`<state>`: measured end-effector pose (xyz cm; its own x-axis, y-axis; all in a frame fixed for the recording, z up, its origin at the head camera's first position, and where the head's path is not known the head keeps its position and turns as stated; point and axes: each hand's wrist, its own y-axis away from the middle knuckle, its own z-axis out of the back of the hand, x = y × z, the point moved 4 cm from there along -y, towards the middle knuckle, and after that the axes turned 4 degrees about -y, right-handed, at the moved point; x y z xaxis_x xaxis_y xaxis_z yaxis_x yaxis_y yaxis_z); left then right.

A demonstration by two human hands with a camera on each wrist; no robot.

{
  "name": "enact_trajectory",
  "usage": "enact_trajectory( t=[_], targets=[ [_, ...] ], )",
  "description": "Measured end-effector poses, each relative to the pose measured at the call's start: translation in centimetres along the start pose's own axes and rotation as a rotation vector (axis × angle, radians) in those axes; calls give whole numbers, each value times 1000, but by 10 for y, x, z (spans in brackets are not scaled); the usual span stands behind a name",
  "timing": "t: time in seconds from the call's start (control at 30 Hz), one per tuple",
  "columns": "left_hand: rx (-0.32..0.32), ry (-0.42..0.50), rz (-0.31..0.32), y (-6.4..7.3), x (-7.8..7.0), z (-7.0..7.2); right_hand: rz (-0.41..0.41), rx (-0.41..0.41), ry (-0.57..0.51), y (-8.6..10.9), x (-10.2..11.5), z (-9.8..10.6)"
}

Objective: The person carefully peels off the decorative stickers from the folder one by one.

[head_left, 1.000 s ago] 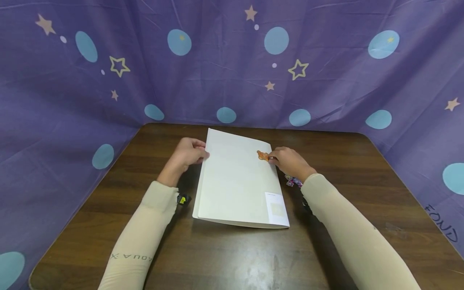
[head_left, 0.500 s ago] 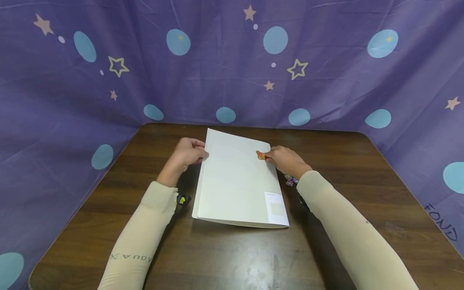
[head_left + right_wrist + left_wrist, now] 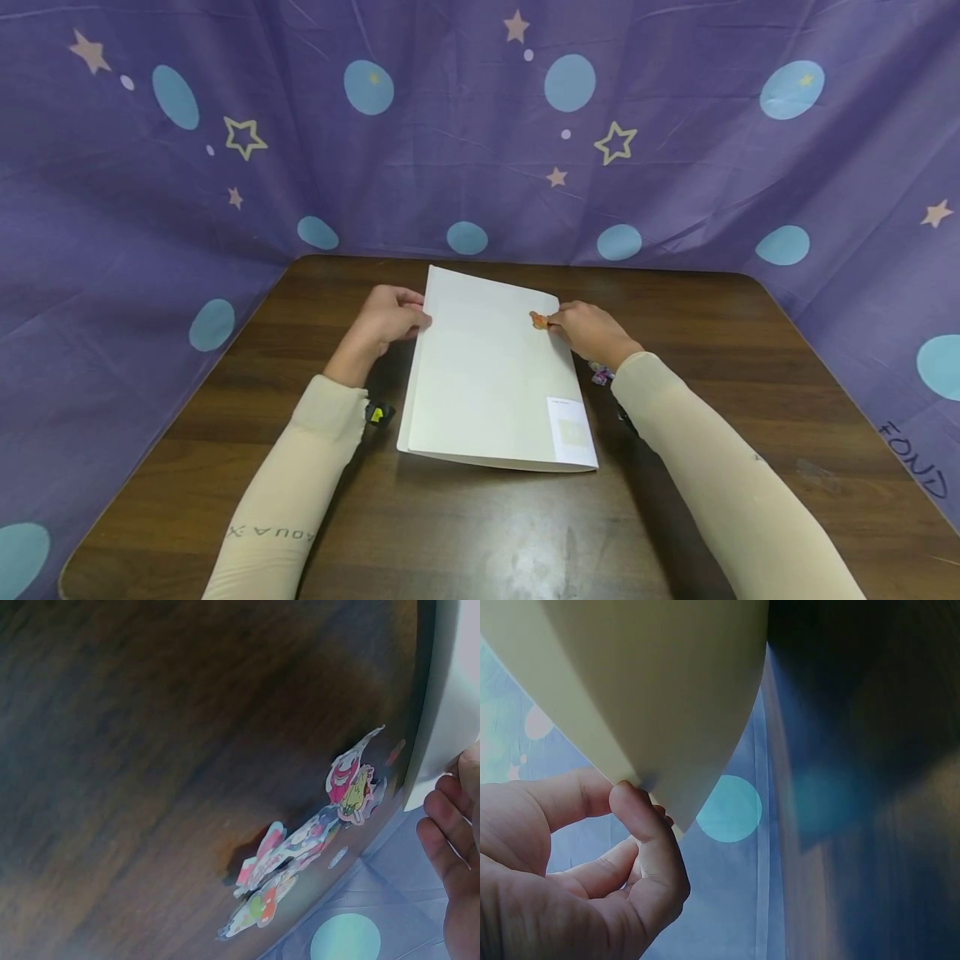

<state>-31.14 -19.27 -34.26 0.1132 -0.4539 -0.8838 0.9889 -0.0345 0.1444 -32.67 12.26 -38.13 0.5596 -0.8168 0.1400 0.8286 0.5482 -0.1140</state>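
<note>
A white folder [image 3: 487, 367] stands slightly bowed above the table, with a small printed white label [image 3: 572, 431] at its lower right. My left hand [image 3: 388, 317] pinches the folder's left edge between thumb and fingers; the left wrist view shows that hand [image 3: 592, 862] at the edge from below. At the upper right of the folder, my right hand [image 3: 592, 327] pinches a small orange cut-out sticker [image 3: 538, 320] against its face, covering part of it. In the right wrist view, the right hand's fingers [image 3: 448, 817] curl near the folder's edge [image 3: 450, 697].
Several colourful cut-out stickers [image 3: 300, 844] lie in a loose pile on the brown wooden table [image 3: 480, 533], right of the folder and partly under the right forearm. A purple cloth with stars and blue dots [image 3: 480, 125] hangs behind and beside the table.
The right hand has shifted slightly left, and its fingers now cover more of the orange sticker. The left hand and folder have stayed almost still.
</note>
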Motion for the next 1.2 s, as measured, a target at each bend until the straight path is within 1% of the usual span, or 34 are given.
enact_trajectory(
  t=[0.23, 0.57, 0.7, 0.87, 0.97, 1.2],
  targets=[
    [-1, 2, 1, 1, 0, 1, -44, -13, -74, -1, -1, 2],
    [0, -1, -2, 0, -1, 2, -82, -24, -134, -1, -3, 3],
    [0, 5, -1, 1, -1, 2, -83, -38, -156, -1, -4, 2],
    [2, 8, 1, 0, 0, 2, -112, -38, -201, -1, -7, 2],
    [6, 10, 3, 0, 1, 1, -116, -43, -204, -2, -7, 4],
    [3, 0, 8, 0, 1, 1, -96, -74, -188, 0, -7, 9]
  ],
)
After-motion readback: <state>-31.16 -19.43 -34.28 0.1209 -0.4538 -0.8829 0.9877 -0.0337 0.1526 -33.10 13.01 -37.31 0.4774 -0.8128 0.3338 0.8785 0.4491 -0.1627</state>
